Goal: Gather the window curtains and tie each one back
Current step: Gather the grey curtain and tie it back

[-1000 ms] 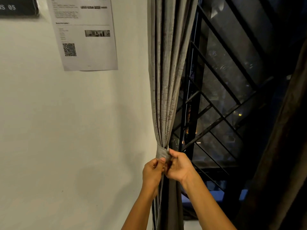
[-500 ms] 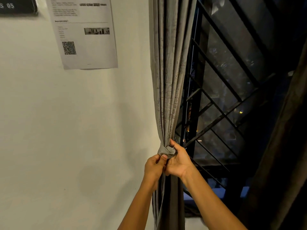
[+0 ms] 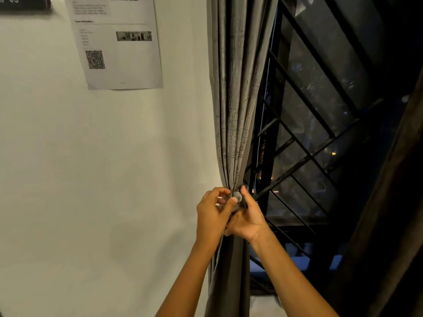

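A grey curtain [image 3: 235, 99] hangs gathered into a narrow bundle beside the white wall, pinched in at a small grey tie-back band [image 3: 237, 197]. My left hand [image 3: 211, 213] is at the band's left side, its thumb and fingers curled onto the band. My right hand [image 3: 248, 217] holds the band from the right, the index finger raised along the curtain. Below the hands the curtain falls straight and dark. A second, dark curtain [image 3: 389, 213] hangs at the right edge of the view.
A black metal window grille [image 3: 304, 124] with diagonal bars stands right behind the curtain, dark glass beyond it. A printed sheet with a QR code [image 3: 116, 42] is stuck on the white wall [image 3: 91, 179] at upper left, next to a dark sign [image 3: 23, 3].
Both hands have slid up the bundle with the band. The band looks tighter and smaller now, and my left fingers have spread more over it.
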Motion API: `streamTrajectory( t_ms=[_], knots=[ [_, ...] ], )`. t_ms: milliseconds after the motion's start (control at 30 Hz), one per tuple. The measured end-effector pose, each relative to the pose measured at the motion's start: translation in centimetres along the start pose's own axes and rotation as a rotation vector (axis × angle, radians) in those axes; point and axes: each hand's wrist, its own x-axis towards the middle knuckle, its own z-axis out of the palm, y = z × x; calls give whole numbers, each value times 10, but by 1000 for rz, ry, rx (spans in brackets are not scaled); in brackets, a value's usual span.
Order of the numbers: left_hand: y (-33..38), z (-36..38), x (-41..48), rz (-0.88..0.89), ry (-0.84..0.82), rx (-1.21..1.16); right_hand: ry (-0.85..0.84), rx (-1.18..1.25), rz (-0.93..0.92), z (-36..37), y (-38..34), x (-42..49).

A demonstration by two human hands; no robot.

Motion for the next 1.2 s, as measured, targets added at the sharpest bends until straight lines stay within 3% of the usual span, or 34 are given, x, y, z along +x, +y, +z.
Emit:
streamTrajectory(
  t_ms=[233,400,500,667,967,1200],
  knots=[
    [7,-2,1,40,-101,-9,34,46,40,-6,-7,6],
    [17,3,3,86,-70,278,-60,100,48,-8,-3,0],
    [18,1,6,88,-19,292,-75,42,2,-16,5,-2],
    [19,-11,19,184,-99,422,-149,-62,-70,-28,13,-9],
    [22,-22,39,536,-158,708,48,-545,-460,-24,15,-8],
    [14,-17,27,560,-97,646,153,-873,-661,-33,21,-5]
  ],
)
